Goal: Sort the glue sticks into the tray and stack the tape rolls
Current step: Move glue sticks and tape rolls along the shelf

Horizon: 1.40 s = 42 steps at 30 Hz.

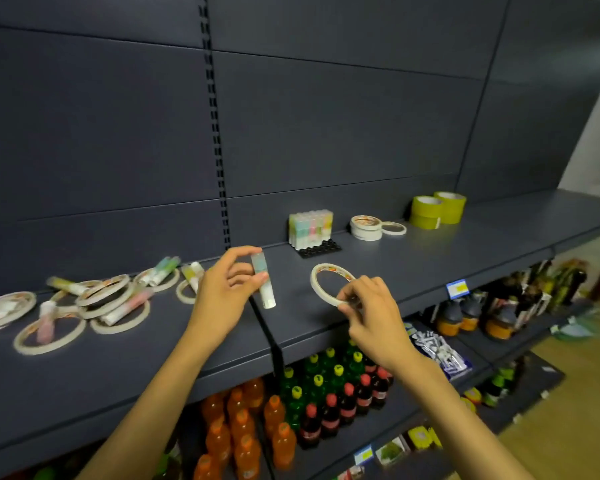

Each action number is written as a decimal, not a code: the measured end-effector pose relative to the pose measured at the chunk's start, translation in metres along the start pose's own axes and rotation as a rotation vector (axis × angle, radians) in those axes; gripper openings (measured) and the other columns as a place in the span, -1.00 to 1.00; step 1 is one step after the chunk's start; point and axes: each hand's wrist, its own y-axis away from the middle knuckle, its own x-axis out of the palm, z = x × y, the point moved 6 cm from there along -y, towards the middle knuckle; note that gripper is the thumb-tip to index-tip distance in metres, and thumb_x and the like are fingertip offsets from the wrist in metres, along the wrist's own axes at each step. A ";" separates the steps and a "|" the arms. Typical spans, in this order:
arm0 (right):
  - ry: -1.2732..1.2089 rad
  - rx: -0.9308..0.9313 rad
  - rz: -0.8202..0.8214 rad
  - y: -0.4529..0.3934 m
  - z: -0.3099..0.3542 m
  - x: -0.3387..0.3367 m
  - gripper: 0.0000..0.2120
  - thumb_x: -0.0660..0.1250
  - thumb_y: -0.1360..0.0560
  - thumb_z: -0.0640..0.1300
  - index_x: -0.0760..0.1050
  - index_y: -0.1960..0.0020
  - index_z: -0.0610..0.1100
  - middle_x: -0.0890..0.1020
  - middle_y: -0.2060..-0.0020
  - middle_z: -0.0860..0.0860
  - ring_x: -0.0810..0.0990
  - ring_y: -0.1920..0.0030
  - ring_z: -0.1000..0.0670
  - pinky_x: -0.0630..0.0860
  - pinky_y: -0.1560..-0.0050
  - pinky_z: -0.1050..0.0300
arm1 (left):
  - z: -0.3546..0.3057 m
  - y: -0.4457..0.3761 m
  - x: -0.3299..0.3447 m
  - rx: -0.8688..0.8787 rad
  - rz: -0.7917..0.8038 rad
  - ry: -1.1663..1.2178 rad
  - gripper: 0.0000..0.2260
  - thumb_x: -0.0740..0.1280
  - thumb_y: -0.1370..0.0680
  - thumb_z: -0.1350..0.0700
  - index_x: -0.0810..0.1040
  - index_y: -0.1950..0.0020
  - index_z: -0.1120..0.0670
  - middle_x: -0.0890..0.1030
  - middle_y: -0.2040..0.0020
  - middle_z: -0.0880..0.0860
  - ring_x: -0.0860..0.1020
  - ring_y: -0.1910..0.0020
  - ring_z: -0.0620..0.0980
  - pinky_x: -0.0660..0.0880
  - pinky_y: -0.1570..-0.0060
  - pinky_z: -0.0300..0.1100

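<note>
- A dark grey metal shelf runs across the view, backed by tall panels of the same grey and a slotted upright near the middle.
- The left hand holds a glue stick roughly upright just above the shelf, its fingers and thumb pinching the upper half.
- The right hand holds a thin white tape roll tilted on edge, fingers clamped on its lower right rim; the ring's far side leans over the shelf.
- Further back, a black tray stands against the back panel with a row of pastel glue sticks upright in it; its front holes show bare.
- Right of the tray sits a short stack of white tape rolls with one thin ring lying flat and touching it.
- Two olive-yellow tape rolls stand side by side, further right.
- On the left part of the shelf lies a blurred jumble of loose tape rings and glue sticks, overlapping each other.
- Below, a lower shelf carries orange bottles, green bottles and dark cola bottles.
- A blue price tag hangs on the shelf edge; pale wood floor shows at the lower right.
</note>
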 end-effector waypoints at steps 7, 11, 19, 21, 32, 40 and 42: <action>0.022 0.011 -0.004 -0.026 -0.091 -0.015 -0.83 0.39 -0.48 -0.28 0.46 0.08 -0.05 0.45 0.17 0.20 0.35 0.07 0.11 0.29 0.11 0.33 | 0.025 -0.059 0.081 0.037 0.001 -0.066 -0.74 0.46 -0.53 0.18 0.56 -0.14 -0.08 0.66 0.16 0.06 0.66 0.17 0.00 0.60 0.03 -0.09; 0.027 0.006 0.028 -0.055 -0.148 -0.017 -0.82 0.39 -0.47 -0.30 0.47 0.09 -0.05 0.45 0.18 0.21 0.34 0.09 0.12 0.30 0.11 0.35 | 0.040 -0.099 0.121 0.033 -0.043 -0.151 -0.76 0.48 -0.51 0.13 0.54 -0.14 -0.02 0.64 0.13 0.06 0.62 0.22 -0.05 0.55 0.12 -0.26; 0.043 -0.084 0.097 -0.136 -0.238 -0.026 -0.85 0.41 -0.48 -0.26 0.50 0.09 -0.04 0.41 0.20 0.29 0.38 0.07 0.10 0.34 0.10 0.26 | 0.064 -0.191 0.175 0.110 -0.146 -0.456 -0.75 0.52 -0.47 0.12 0.54 -0.06 -0.04 0.62 0.14 -0.02 0.61 0.21 -0.15 0.54 0.15 -0.26; 0.030 -0.093 0.091 -0.151 -0.257 -0.027 -0.84 0.41 -0.47 -0.27 0.50 0.10 -0.04 0.45 0.18 0.24 0.40 0.06 0.09 0.37 0.08 0.21 | 0.074 -0.209 0.185 0.133 -0.141 -0.618 -0.76 0.50 -0.48 0.04 0.52 -0.07 -0.08 0.60 0.11 -0.07 0.57 0.15 -0.10 0.50 0.13 -0.17; -0.033 -0.077 0.109 -0.203 -0.340 -0.029 -0.83 0.40 -0.48 -0.26 0.48 0.09 -0.01 0.50 0.14 0.17 0.35 0.07 0.12 0.29 0.13 0.30 | 0.107 -0.249 0.220 0.145 -0.219 -1.104 -0.78 0.50 -0.47 -0.03 0.50 0.04 0.00 0.53 0.25 -0.13 0.41 0.09 0.01 0.35 0.03 -0.04; 0.038 0.003 0.107 -0.229 -0.395 -0.022 -0.86 0.39 -0.49 -0.27 0.50 0.10 -0.07 0.48 0.15 0.10 0.39 0.05 0.03 0.31 0.09 0.17 | 0.104 -0.251 0.230 0.121 -0.280 -1.254 -0.77 0.51 -0.45 -0.04 0.55 0.04 0.01 0.61 0.26 -0.08 0.42 0.10 0.03 0.31 0.08 -0.06; 0.032 0.018 0.103 -0.234 -0.406 -0.020 -0.87 0.39 -0.49 -0.28 0.50 0.10 -0.07 0.47 0.14 0.09 0.35 0.06 0.06 0.28 0.08 0.19 | 0.104 -0.250 0.229 0.123 -0.300 -1.303 -0.75 0.53 -0.43 -0.04 0.57 0.04 0.03 0.62 0.23 -0.05 0.45 0.11 0.06 0.30 0.09 -0.06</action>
